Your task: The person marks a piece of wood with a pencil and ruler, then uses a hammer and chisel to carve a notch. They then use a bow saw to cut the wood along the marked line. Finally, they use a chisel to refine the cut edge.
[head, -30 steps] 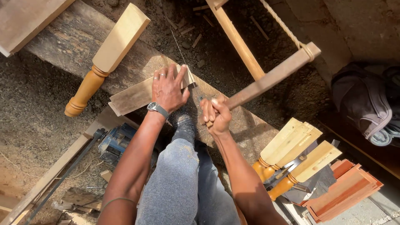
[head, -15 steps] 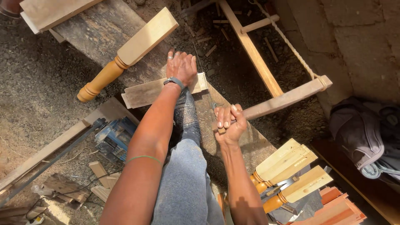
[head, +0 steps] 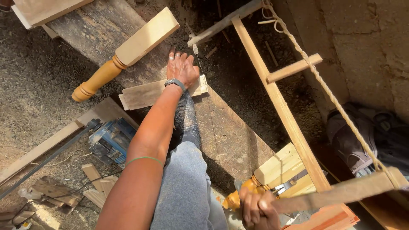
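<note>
We have the left hand (head: 182, 69) spread flat, fingers open, pressing a short wooden board (head: 147, 93) down on the big worn plank (head: 230, 136) that serves as our bench; the board lies crosswise on the plank, one end sticking out past its left edge, and our knee in grey trousers (head: 183, 183) rests just behind it. The right hand (head: 255, 208) is closed in a full fist around the end bar of the frame saw (head: 281, 110), low at the bottom of the view, while the blade end reaches the board right beside our left fingertips. The saw's twisted cord (head: 324, 89) runs along the far side of its long middle rail. To saw well here, we judge that the holding hand should bear its weight straight down near the cut yet keep the fingers clear of the blade, and that the saw should travel in long, level passes with the frame upright, so the thin blade does not twist or bind. A turned wooden leg (head: 128, 51) lies on the plank just beyond the board, near it but apart, and a blue power tool (head: 111, 140) sits on the ground to the left.
</note>
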